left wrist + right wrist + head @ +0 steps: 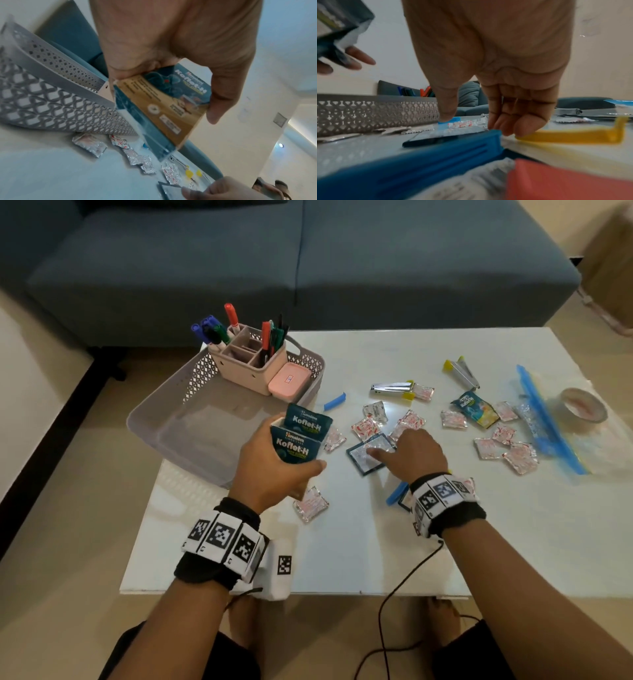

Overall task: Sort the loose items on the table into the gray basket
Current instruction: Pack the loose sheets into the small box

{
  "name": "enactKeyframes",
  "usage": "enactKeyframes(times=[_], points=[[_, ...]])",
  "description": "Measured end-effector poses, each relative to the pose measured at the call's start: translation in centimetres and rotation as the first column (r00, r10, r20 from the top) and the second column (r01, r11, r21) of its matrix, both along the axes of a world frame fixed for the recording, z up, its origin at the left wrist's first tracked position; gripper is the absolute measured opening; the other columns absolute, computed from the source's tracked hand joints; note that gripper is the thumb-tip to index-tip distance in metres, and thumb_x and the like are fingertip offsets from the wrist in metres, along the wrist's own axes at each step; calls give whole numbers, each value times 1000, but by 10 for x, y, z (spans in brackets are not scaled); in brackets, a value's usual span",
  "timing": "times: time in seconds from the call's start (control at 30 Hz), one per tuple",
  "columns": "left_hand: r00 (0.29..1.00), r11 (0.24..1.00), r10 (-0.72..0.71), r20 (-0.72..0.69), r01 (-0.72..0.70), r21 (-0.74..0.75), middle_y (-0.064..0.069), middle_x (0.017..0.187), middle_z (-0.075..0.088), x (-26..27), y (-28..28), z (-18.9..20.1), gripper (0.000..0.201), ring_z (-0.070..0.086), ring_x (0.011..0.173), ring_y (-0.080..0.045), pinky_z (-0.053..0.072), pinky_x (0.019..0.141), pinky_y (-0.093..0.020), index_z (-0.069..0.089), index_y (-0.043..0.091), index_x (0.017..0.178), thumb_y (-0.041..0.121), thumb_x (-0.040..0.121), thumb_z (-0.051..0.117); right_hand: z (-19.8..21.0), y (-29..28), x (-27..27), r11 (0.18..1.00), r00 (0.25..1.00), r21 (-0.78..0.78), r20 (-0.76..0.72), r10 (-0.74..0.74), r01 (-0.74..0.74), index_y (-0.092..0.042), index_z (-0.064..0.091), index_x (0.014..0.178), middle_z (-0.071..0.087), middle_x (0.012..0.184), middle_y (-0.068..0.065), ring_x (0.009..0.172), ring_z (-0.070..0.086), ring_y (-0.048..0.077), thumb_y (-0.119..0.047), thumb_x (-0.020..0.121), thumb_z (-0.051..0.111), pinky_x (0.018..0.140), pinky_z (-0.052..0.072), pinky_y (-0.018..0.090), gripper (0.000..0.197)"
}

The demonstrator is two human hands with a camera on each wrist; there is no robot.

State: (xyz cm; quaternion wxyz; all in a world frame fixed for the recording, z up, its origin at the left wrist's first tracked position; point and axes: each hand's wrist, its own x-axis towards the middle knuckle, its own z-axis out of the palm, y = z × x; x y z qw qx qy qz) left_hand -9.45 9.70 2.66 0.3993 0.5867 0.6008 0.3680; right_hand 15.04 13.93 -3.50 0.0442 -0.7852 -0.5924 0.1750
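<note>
Our left hand (274,463) grips two teal cardboard lozenge packets (301,436) at the gray lattice basket's (164,419) four o'clock rim. Right hand (411,453), fingers spread, presses a flat dark-framed foil sachet (368,455) at desk (376,542) centre. Light, slippery; we'd pinch its edge.

Basket (164,419) left on table (376,542); sachets (368,428) right (perhaps overlapping).

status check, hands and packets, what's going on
Left hand grips two Koflet-H packets beside gray basket. Right hand open, fingertips on dark-edged packet. Foil sachets scattered around.
</note>
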Motion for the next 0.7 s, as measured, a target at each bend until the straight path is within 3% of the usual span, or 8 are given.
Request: enactKeyframes(times=[0.1, 0.17, 0.23, 0.33, 0.4, 0.53, 0.6, 0.7], points=[[999, 1000, 2, 38, -3, 9, 14, 99, 67, -3, -1, -1, 70, 65, 85, 6, 55, 73, -13, 53, 25, 121, 15, 62, 90, 0, 1, -13, 998, 998, -58, 55, -28, 31, -6, 51, 123, 52, 126, 14, 112, 56, 34, -65, 76, 70, 84, 49, 41, 78], [998, 1000, 1, 63, -2, 16, 14, 102, 67, -2, -4, -1, 74, 66, 87, 5, 58, 77, -19, 50, 27, 123, 14, 63, 90, -1, 2, -15, 997, 999, -63, 15, -52, 53, -10, 49, 125, 51, 130, 13, 114, 56, 34, -60, 75, 74, 87, 49, 43, 75], [995, 999, 4, 104, -8, 36, 17, 107, 64, -5, -4, 0, 88, 68, 93, 1, 59, 82, -24, 41, 28, 136, 12, 64, 89, -1, 5, -15, 995, 993, -54, -82, -83, 79, -14, 48, 122, 55, 125, 11, 111, 58, 33, -51, 74, 79, 86, 49, 42, 68], [991, 994, -21, 129, 7, 107, 27, 107, 62, -4, -5, 4, 109, 67, 99, 0, 56, 82, -19, 19, 35, 150, 12, 69, 87, 2, 0, -15, 995, 974, -1, -205, -94, 96, -17, 46, 117, 62, 109, 11, 98, 59, 32, -31, 78, 79, 77, 45, 37, 54], [992, 988, -68, 103, 53, 143, 30, 107, 63, -4, -6, 8, 111, 68, 99, 0, 55, 81, -16, 14, 37, 153, 14, 71, 86, 3, -4, -15, 992, 956, 66, -282, -86, 109, -19, 47, 118, 64, 103, 10, 94, 61, 31, -24, 81, 75, 74, 46, 35, 47], [987, 974, -152, 47, 141, 176, 16, 114, 65, -2, -8, 13, 89, 70, 94, -7, 60, 80, -25, 38, 37, 140, 17, 70, 87, 11, -5, -9, 973, 908, 187, -416, -48, 137, -17, 57, 123, 66, 110, 5, 89, 58, 16, -21, 88, 67, 74, 39, 25, 36], [987, 975, -155, 29, 148, 167, 10, 110, 67, -1, -8, 13, 75, 71, 90, -7, 60, 77, -27, 48, 33, 129, 18, 68, 89, 16, -5, -3, 970, 896, 220, -444, 3, 106, -17, 67, 112, 68, 108, 0, 83, 55, 10, -21, 89, 67, 75, 38, 23, 24], [988, 983, -150, -43, 154, 96, 10, 103, 69, -3, -7, 7, 61, 71, 86, -7, 60, 73, -24, 53, 30, 113, 27, 65, 90, 24, -11, 6, 961, 753, 239, -656, 54, 139, -23, 74, 93, 71, 90, -6, 68, 60, 10, -15, 86, 71, 69, 45, 29, 11]])
